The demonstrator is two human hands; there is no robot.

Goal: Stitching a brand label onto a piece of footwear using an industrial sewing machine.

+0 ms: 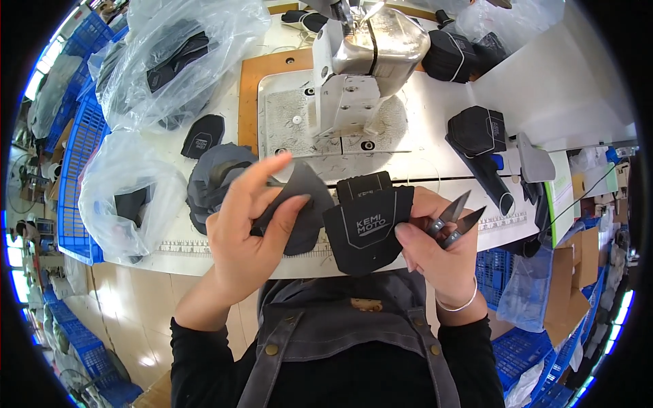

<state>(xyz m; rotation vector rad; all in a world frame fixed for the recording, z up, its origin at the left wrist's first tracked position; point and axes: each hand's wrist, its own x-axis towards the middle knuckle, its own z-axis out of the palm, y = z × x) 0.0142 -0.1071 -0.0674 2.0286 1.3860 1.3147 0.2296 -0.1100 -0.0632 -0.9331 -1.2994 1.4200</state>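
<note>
My left hand (238,238) pinches a dark grey fabric piece (304,194) between thumb and fingers, index finger raised. In my right hand (442,262) is a black fabric patch (367,234) with pale print and a thin outline, thumb pressed on its edge. Small scissors (452,228) also sit in that hand, blades apart and pointing up to the right. Just behind the held patch, a second black patch (364,185) shows its upper part; whether I hold it too is hidden. A heap of grey fabric pieces (214,180) lies beyond my left hand.
Ahead stands a sewing machine (350,102) on a white table (428,170) with thread scraps. Plastic bags (183,68) of dark pieces lie at left, beside a blue crate (81,163). Tied black patch bundles (476,130) rest at right. A ruler strip (180,248) runs along the front edge.
</note>
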